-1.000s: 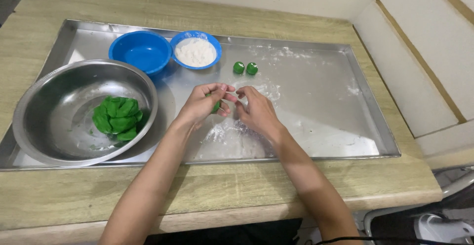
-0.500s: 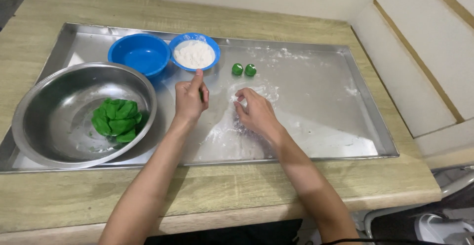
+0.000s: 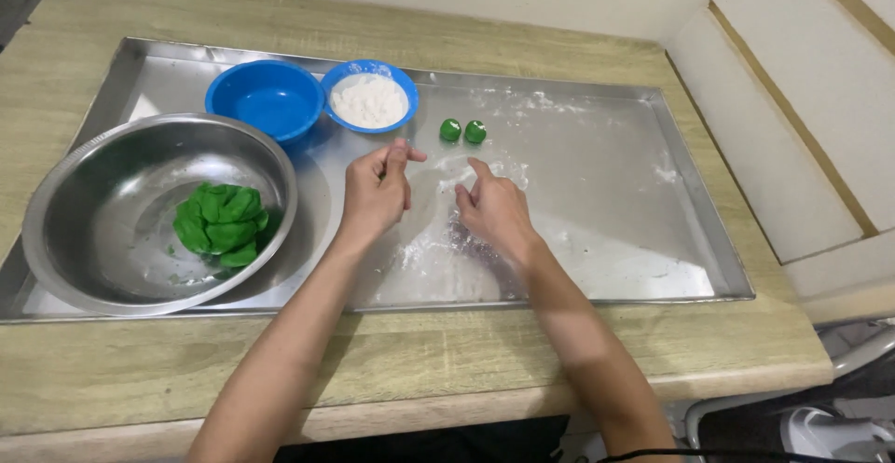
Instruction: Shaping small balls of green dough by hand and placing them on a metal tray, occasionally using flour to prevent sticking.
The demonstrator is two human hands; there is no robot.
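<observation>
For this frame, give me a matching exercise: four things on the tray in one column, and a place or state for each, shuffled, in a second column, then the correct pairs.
Things
1. steel bowl
2. blue bowl with white powder
3. empty blue bowl
4. two green balls

Places or states
A. side by side on the bare tray beyond the right hand
B. just beyond the left hand, filled with flour-like powder
C. far left, holds a lump of green dough
D. between the steel bowl and the powder bowl, nothing inside

Pairs: 1-C, 2-B, 3-D, 4-A
</observation>
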